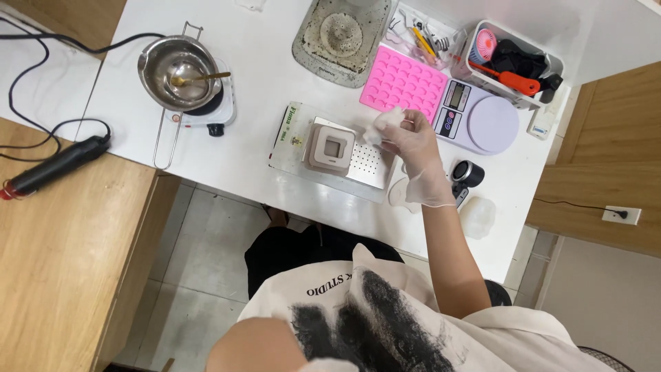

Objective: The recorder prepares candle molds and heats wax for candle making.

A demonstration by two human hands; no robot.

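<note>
one gloved hand, the right hand (416, 148), was in view; its fingers were pinched shut on a white wad (385, 122), seemingly tissue or cloth, pressed toward the perforated metal plate (363, 165), a grip that suited wiping. the left hand was out of frame, so i could not tell its state. a beige square mould (332, 147) sat on that plate at nine o'clock from the hand, close beside it. at twelve o'clock lay a pink silicone mould (406, 83), and at two o'clock a lilac kitchen scale (482, 117), both within easy reach. far off at ten o'clock a steel pot (177, 72) with a spoon rested on a small hotplate (206, 110), kept apart on the white worktop (268, 62), likely for its heat.
</note>
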